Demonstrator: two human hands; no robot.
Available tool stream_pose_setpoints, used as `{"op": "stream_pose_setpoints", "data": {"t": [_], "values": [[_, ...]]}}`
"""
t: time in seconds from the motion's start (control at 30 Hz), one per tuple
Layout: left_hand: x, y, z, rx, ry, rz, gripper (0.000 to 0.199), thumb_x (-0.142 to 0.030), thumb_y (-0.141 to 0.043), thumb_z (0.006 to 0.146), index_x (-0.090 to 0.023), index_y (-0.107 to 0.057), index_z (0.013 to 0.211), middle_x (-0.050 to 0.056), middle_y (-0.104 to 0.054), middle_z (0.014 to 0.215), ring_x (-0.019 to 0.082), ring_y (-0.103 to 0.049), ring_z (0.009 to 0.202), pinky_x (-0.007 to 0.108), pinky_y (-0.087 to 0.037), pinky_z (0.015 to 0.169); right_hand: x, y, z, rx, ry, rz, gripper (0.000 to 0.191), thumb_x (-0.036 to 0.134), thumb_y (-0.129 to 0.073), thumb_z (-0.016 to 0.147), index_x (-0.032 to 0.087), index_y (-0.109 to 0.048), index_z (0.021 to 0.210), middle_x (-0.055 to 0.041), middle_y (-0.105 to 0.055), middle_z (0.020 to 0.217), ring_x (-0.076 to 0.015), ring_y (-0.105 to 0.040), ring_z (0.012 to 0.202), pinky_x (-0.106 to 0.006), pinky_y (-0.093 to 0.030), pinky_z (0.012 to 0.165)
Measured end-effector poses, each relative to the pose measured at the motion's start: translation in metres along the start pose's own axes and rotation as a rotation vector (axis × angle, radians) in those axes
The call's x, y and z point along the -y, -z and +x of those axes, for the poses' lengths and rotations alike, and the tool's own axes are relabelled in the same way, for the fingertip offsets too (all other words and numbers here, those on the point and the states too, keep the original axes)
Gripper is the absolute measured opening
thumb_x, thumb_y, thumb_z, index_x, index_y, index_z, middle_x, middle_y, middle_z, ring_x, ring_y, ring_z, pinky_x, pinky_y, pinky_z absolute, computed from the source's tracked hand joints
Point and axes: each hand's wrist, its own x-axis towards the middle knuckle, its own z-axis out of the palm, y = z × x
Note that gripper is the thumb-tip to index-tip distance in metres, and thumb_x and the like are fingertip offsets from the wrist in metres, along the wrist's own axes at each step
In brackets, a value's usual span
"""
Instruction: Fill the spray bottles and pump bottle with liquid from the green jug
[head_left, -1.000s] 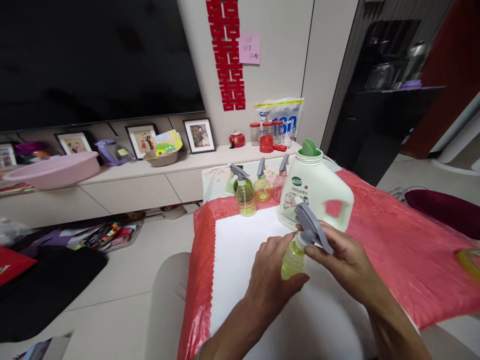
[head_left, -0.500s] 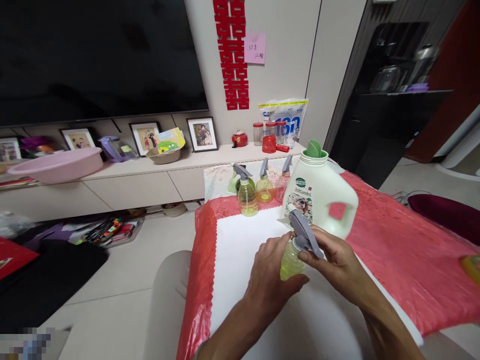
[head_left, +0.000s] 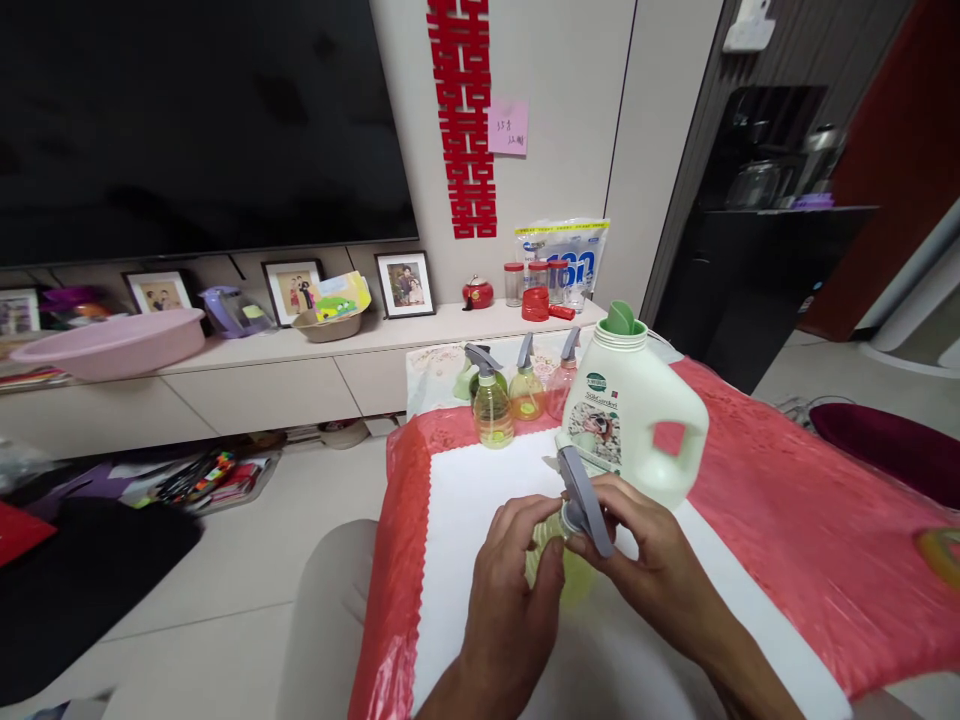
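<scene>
Between my hands is a spray bottle of clear yellow-green plastic, slightly tilted, with a grey trigger head. My left hand is wrapped around its body. The fingers of my right hand are closed on the trigger head at the collar. Just beyond stands a large pale green jug with a green scoop in its open mouth. Three more spray bottles with grey heads stand in a row to its left: a yellow-green one, a yellow one and a pink one.
White cloth lies over the red plastic table cover. Behind the table, a long cabinet bears a pink basin, framed photos, red-lidded jars and a plastic bag. A dark screen hangs above it.
The spray bottle and both hands have shifted a little left and down. My left thumb has come up toward the bottle's collar. The whole view has tilted slightly upward.
</scene>
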Motion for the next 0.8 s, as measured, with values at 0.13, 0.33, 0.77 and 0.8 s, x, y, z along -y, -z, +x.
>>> {"op": "stream_pose_setpoints", "data": {"t": [0.13, 0.33, 0.77, 0.8], "values": [[-0.009, 0.004, 0.004, 0.000, 0.100, -0.114, 0.022, -0.030, -0.048, 0.097, -0.025, -0.065, 0.111, 0.006, -0.071, 0.108, 0.020, -0.067, 0.097, 0.034, -0.054, 0.077, 0.003, -0.007, 0.000, -0.057, 0.023, -0.035, 0.008, 0.023, -0.059, 0.095, 0.020, -0.062, 0.102, 0.0015, -0.055, 0.089, -0.0072, -0.046, 0.074, -0.019, -0.039, 0.063], [-0.023, -0.001, 0.015, -0.032, 0.205, -0.047, 0.015, -0.025, -0.061, 0.081, -0.025, -0.065, 0.095, 0.003, -0.068, 0.095, 0.019, -0.065, 0.083, 0.030, -0.051, 0.063, 0.001, -0.015, 0.000, -0.144, 0.059, -0.110, 0.010, 0.015, -0.053, 0.088, 0.018, -0.058, 0.096, 0.0017, -0.054, 0.084, -0.0067, -0.049, 0.069, -0.018, -0.040, 0.061], [-0.010, -0.010, 0.021, -0.021, 0.287, -0.013, 0.024, -0.042, -0.070, 0.078, -0.024, -0.055, 0.084, 0.002, -0.063, 0.085, 0.024, -0.064, 0.083, 0.031, -0.046, 0.061, -0.002, -0.015, 0.000, -0.119, 0.038, -0.095, 0.010, 0.014, -0.054, 0.087, 0.018, -0.058, 0.094, 0.0010, -0.055, 0.087, -0.0080, -0.052, 0.073, -0.017, -0.042, 0.064], [-0.008, -0.011, 0.021, -0.026, 0.273, -0.018, 0.023, -0.041, -0.070, 0.078, -0.024, -0.056, 0.084, 0.002, -0.062, 0.085, 0.023, -0.063, 0.081, 0.031, -0.045, 0.060, -0.001, -0.012, -0.001, -0.076, 0.011, -0.060, 0.011, 0.015, -0.055, 0.087, 0.019, -0.059, 0.096, 0.0009, -0.055, 0.089, -0.0079, -0.052, 0.075, -0.017, -0.042, 0.066]]}}
